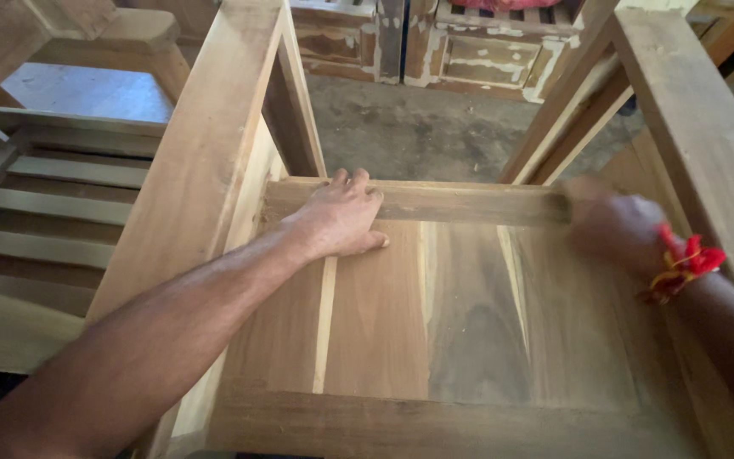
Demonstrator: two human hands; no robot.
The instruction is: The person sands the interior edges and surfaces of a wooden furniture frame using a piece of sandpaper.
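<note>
I look down on an unfinished wooden chair frame with a flat plank seat (469, 314). My left hand (341, 217) rests palm down at the seat's far left, its fingers hooked over the front rail (460, 202). My right hand (613, 229) is blurred with motion at the right end of that rail; whether it holds something I cannot tell. A red and yellow thread band (681, 262) circles my right wrist. The chair's left armrest (206, 144) and right armrest (698, 127) run along either side.
Another slatted wooden chair (61, 204) stands close on the left. Beyond the front rail lies grey concrete floor (418, 127). Worn wooden furniture with peeling white paint (469, 47) lines the back.
</note>
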